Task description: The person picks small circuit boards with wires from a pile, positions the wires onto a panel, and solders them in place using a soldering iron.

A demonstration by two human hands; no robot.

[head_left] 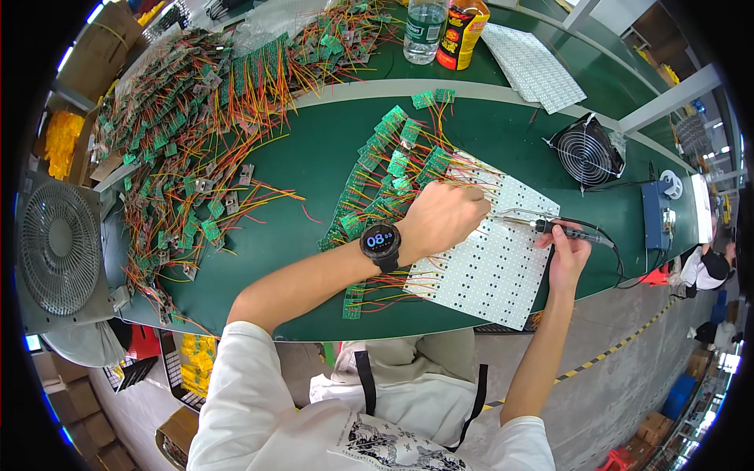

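Note:
My right hand (569, 257) grips the black handle of a soldering iron (577, 231), with a thin metal tube running alongside its tip. The tip points left, close to the fingers of my left hand (446, 217). That left hand is closed in a pinch over a white perforated-looking board panel (503, 271) covered in rows of small dots; what it pinches is hidden. Several small green circuit boards (399, 162) with red and yellow wires lie along the panel's left side, some wires reaching over its edge. A black watch (381, 245) is on my left wrist.
A large heap of wired boards (169, 110) covers the green table's left side. A small black fan (585, 153) and a blue box (658, 213) with a solder spool stand right. A bottle (424, 31), a yellow-black drink container (463, 33) and more white panels (534, 67) are at the back.

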